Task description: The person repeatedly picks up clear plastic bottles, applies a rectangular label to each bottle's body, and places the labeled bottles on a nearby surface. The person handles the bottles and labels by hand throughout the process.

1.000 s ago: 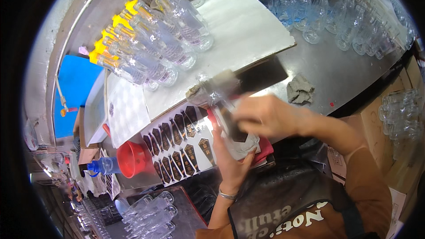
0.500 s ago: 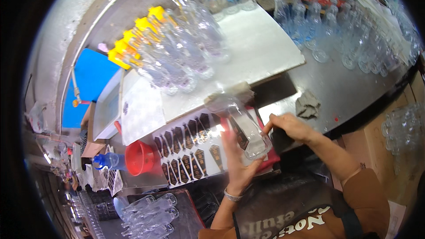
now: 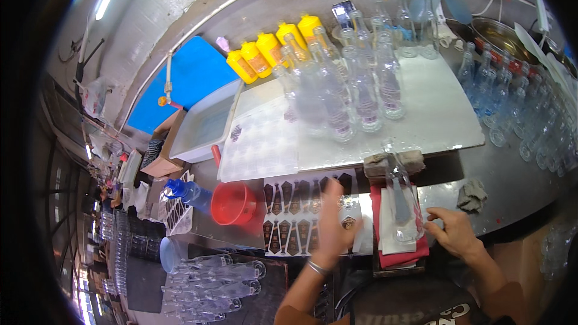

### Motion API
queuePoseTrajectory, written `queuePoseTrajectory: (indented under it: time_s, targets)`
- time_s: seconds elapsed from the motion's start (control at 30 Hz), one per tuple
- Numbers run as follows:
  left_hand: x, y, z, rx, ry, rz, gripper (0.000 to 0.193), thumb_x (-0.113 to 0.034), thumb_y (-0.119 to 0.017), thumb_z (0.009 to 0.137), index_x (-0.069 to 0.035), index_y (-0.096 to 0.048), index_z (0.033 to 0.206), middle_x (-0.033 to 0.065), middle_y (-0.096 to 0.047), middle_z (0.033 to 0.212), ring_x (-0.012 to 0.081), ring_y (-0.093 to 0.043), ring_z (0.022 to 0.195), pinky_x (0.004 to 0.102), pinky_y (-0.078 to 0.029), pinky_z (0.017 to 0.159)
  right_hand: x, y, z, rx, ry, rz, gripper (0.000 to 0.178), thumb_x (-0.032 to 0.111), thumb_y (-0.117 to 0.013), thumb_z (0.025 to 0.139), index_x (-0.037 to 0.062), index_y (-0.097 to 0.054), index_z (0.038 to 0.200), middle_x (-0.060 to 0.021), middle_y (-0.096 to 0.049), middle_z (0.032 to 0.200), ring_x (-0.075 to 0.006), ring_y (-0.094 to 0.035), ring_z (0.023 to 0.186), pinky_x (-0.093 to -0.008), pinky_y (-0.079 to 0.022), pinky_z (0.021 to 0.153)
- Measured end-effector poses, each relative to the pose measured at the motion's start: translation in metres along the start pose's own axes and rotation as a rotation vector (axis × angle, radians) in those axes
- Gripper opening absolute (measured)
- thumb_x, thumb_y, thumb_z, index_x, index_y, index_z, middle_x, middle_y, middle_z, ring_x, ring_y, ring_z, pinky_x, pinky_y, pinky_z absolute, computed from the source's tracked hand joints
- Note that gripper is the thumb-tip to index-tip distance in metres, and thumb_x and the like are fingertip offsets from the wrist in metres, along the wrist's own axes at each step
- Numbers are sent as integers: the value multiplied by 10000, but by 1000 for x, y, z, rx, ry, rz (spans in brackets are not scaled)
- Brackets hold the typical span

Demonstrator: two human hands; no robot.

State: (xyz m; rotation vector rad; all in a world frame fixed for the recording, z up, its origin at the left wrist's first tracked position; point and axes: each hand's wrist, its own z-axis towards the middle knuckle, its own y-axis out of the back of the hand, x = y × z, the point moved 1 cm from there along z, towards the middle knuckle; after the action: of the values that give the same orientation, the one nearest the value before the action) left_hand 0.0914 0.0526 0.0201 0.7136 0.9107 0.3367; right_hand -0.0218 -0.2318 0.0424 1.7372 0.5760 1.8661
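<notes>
A clear glass bottle lies with its base toward me on white paper or cloth over a red cloth. Its neck rests across a cloth-wrapped block, and a grey elongated patch shows through the glass. My right hand is just beside the base, fingers bent and apart, holding nothing I can see. To the left, my left hand is slightly blurred over a sheet of dark tie-shaped labels, its fingers stretched out. Part of the sheet is hidden behind that hand.
Standing bottles and yellow containers occupy the white board. Left are a red bucket and a blue-capped bottle. A crumpled rag lies right, below more bottles. Several bottles lie at lower left.
The bottle, raised and tilted between my hands before, now lies on the cloth. My left hand has left it and moved over the labels. The whole view has shifted.
</notes>
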Motion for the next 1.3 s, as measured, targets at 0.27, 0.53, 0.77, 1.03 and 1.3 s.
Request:
queuePoseTrajectory:
  time_s: [0.27,0.53,0.77,1.03,1.3]
  targets:
    - [248,154,135,-220,584,664,881,-570,-556,938,21,-305,1541,220,-339,1590,371,-246,1505,579,-192,1197,-34,2,4,-129,-120,-20,285,157,-700,865,-31,-691,1079,-151,-717,828,-217,-645,592,-323,-505,566]
    - [235,148,142,3,630,797,758,-575,-534,934,16,-504,1408,226,-477,1485,402,-285,1477,604,-160,1194,-28,-6,15,-117,-91,-78,270,136,-718,852,-25,-699,1068,-152,-722,843,-245,-648,581,-334,-508,556]
    - [109,82,45,-31,277,581,730,-369,-711,882,33,-462,1439,280,-503,1429,433,-409,1389,532,-283,1160,-33,3,-3,-132,-24,-35,288,121,-713,841,-32,-692,1084,-130,-720,843,-190,-589,550,-305,-465,539]
    - [151,106,36,-193,-42,628,428,-59,-697,848,-28,-625,1268,153,-624,1326,336,-569,1233,440,-427,1038,-12,-12,-17,95,246,-111,778,222,-809,776,-2,-455,1431,-146,-659,1036,-322,-670,818,-400,-540,649]
    - [86,70,20,-305,464,-354,281,-80,-606,1000,44,-658,1247,67,-702,1144,104,-625,1029,236,-505,865,-9,-38,-22,-70,215,-213,781,178,-796,755,11,-462,1441,-133,-641,970,-313,-676,746,-390,-531,608]
